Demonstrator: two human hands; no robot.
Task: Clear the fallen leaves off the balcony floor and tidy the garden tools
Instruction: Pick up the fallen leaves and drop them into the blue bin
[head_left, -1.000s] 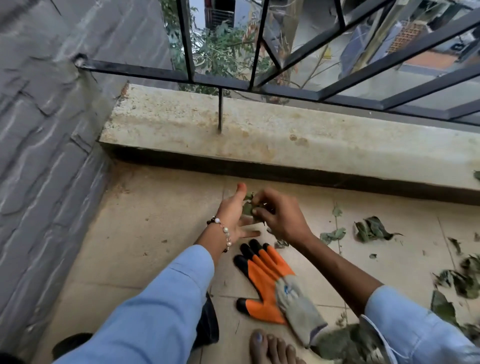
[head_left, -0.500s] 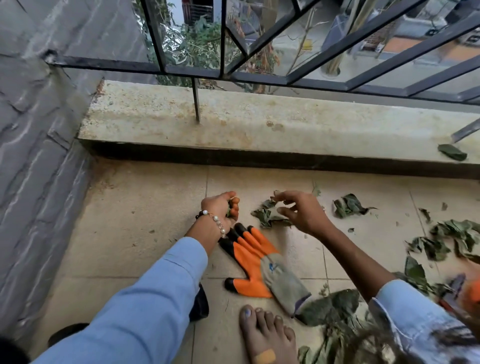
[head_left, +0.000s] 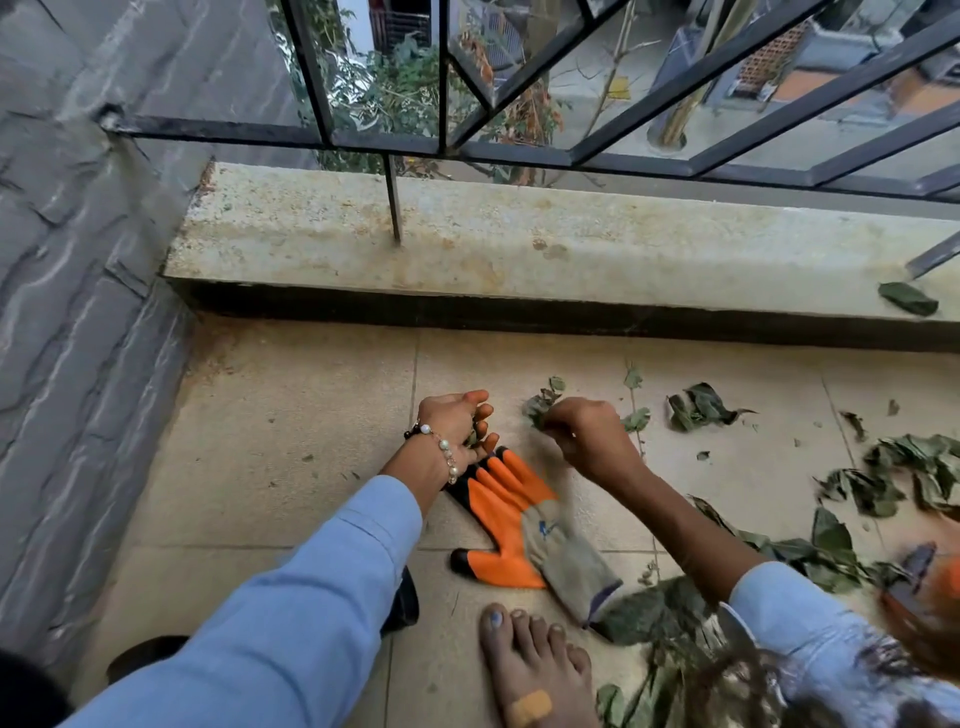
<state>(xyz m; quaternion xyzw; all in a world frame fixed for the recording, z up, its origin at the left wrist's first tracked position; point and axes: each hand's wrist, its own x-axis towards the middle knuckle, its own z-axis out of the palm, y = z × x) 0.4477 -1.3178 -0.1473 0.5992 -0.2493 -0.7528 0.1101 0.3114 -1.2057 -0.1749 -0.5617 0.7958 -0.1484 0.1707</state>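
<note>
Two bare hands are held low over the tiled balcony floor (head_left: 291, 441), in front of a stained concrete ledge (head_left: 519, 249) under a black metal railing (head_left: 519, 150). At the far left a grey stone wall (head_left: 78, 260) is seen. The left hand (head_left: 457, 428) is cupped, its fingers curled round a few small leaf bits. Just below it an orange and grey garden glove (head_left: 519, 525) lies flat on the tiles. The right hand (head_left: 584, 434) is curled, and a small sprig of leaves (head_left: 537, 408) is pinched at its fingertips. Fallen leaves (head_left: 696, 408) are scattered further right, with one leaf (head_left: 906, 298) on the ledge. A bare foot (head_left: 530, 670) with a plaster is seen at the bottom.
</note>
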